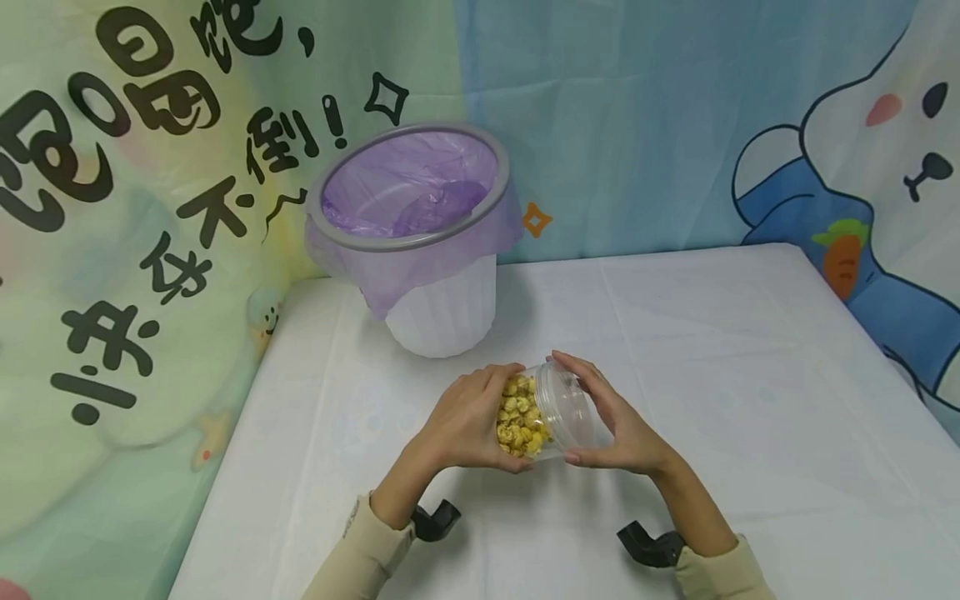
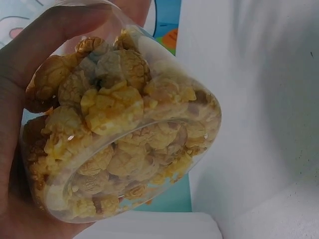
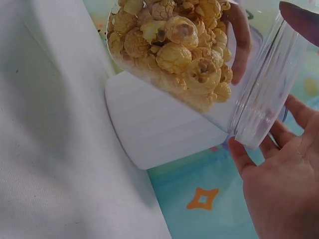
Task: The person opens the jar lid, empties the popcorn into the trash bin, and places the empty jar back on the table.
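A clear plastic jar of yellow popcorn (image 1: pixel 519 417) is held tilted on its side above the table, its base toward my left hand. My left hand (image 1: pixel 468 421) grips the jar's body, thumb and fingers curled round it; the left wrist view shows the popcorn (image 2: pixel 114 109) through the clear base. The transparent screw lid (image 1: pixel 562 406) sits on the jar's right end. My right hand (image 1: pixel 626 421) holds the lid's rim between thumb and fingers. In the right wrist view the fingertips touch the ridged lid (image 3: pixel 266 84), and it sits against the jar.
Behind the jar, at the back left of the white-covered table (image 1: pixel 712 350), stands a white bin (image 1: pixel 446 312) with a grey rim and a purple liner bag (image 1: pixel 412 183). Printed cloth hangs (image 1: pixel 600 125) at the back and left. Black wrist mounts (image 1: pixel 651 546) sit on both wrists.
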{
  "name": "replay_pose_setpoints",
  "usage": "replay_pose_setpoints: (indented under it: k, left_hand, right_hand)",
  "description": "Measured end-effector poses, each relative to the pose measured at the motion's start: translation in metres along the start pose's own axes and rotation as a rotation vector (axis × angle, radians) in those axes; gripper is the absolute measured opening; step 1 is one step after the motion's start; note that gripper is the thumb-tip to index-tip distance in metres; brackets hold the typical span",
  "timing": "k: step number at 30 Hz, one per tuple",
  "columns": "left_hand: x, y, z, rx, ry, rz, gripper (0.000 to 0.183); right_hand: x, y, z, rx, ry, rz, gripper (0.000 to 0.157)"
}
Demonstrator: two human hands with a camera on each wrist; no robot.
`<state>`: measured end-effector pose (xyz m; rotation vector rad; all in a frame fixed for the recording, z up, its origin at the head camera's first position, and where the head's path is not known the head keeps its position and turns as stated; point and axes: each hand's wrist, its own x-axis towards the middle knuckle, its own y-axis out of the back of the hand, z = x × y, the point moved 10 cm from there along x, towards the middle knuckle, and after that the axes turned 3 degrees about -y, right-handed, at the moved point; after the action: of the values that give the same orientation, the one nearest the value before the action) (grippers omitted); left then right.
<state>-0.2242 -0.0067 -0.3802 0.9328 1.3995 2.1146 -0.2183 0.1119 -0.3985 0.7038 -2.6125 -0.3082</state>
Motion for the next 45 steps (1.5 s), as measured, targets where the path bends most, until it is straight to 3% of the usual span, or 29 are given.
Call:
replay_pose_setpoints:
  k: [6,13,17,23,27,31,35,39,45]
  left_hand:
    - [0.000,-0.002,0.000,-0.007,-0.003,-0.012,0.108]
    - [0.000,-0.005,0.000,-0.017,0.005,-0.029,0.109]
    - [-0.001,-0.003,-0.001,-0.016,0.007,-0.023,0.109]
    - [-0.001,-0.002,-0.002,-0.013,0.015,-0.013,0.109]
    - [-0.002,-0.003,-0.003,-0.018,0.019,-0.017,0.109]
    - [-0.003,-0.004,-0.003,-0.020,0.026,-0.023,0.109]
    - [-0.004,-0.004,-0.003,-0.019,0.026,-0.023,0.109]
    - [-0.005,-0.005,-0.003,-0.017,0.023,-0.028,0.109]
    - [-0.005,-0.005,-0.003,-0.025,0.019,-0.024,0.109]
  right_hand:
    - [0.000,-0.003,-0.002,0.057,0.039,-0.050,0.103]
    - [-0.001,-0.002,-0.006,0.073,0.107,-0.043,0.102]
    - [-0.002,0.004,-0.011,0.084,0.143,-0.018,0.102]
    - [-0.003,0.027,-0.007,-0.006,0.092,0.097,0.104]
    - [-0.008,0.054,0.009,-0.141,0.007,0.245,0.102]
    - [-0.021,0.089,0.035,-0.300,-0.187,0.409,0.102]
    - [-0.036,0.122,0.056,-0.459,-0.353,0.508,0.101]
    - [-0.049,0.147,0.070,-0.563,-0.455,0.540,0.103]
    - [-0.065,0.165,0.095,-0.661,-0.574,0.458,0.107]
